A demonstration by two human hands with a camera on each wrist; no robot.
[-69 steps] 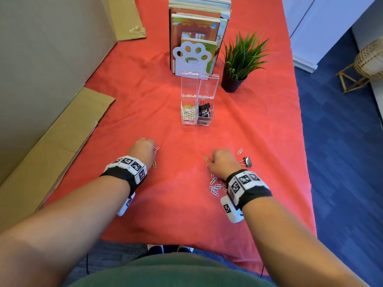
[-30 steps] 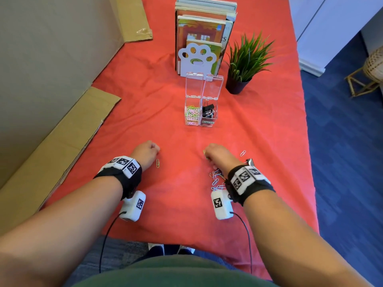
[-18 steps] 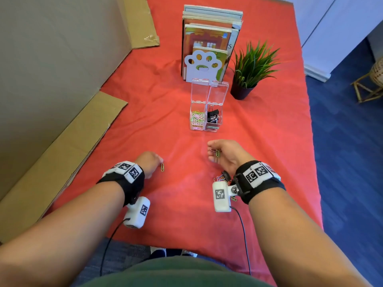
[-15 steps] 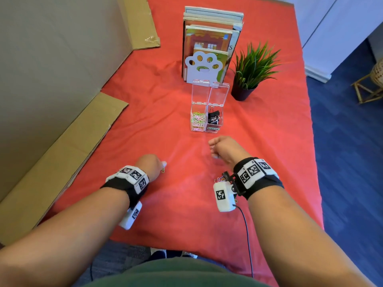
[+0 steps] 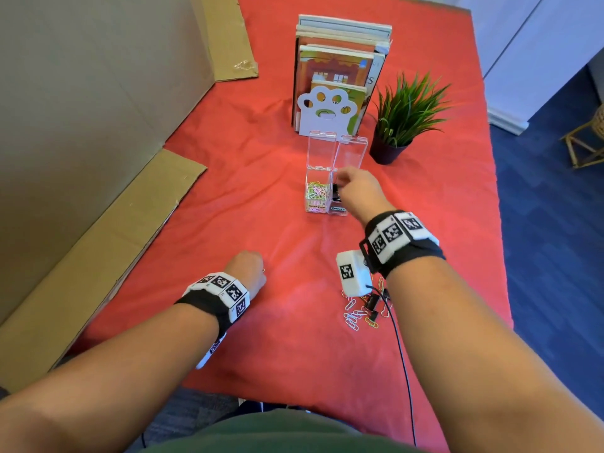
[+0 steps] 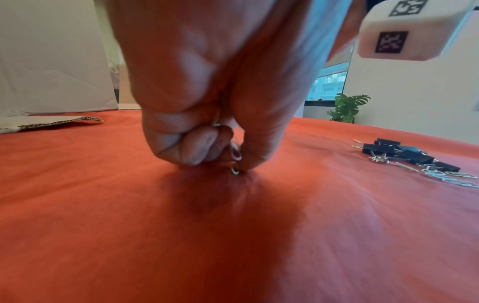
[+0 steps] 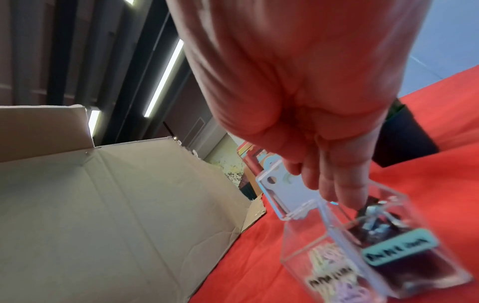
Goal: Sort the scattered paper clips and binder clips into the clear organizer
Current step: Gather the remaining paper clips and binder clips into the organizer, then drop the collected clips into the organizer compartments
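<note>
The clear organizer (image 5: 314, 209) (image 7: 298, 260) stands mid-cloth with both lids up; coloured paper clips fill its left cell and black binder clips its right. My right hand (image 5: 340, 186) (image 7: 342, 196) hovers over the top of the right cell, near the divider. Its fingers point down and the thumb is hidden, so a hold is unclear. My left hand (image 5: 253, 273) (image 6: 237, 164) rests knuckles-down on the cloth and pinches a green paper clip (image 6: 235, 170). A pile of loose paper clips (image 5: 354, 317) and black binder clips (image 6: 404, 155) lies under my right wrist.
Books behind a white paw-shaped bookend (image 5: 327, 116) and a potted plant (image 5: 402, 119) stand just behind the organizer. Cardboard sheets (image 5: 98, 223) line the left side. The red cloth ends at the table's right edge (image 5: 500, 223). A black cable (image 5: 403, 361) trails from my right wrist.
My right hand lifted from the pile and moved forward to the organizer's top. My left hand stayed on the cloth, closing on the green clip beside it.
</note>
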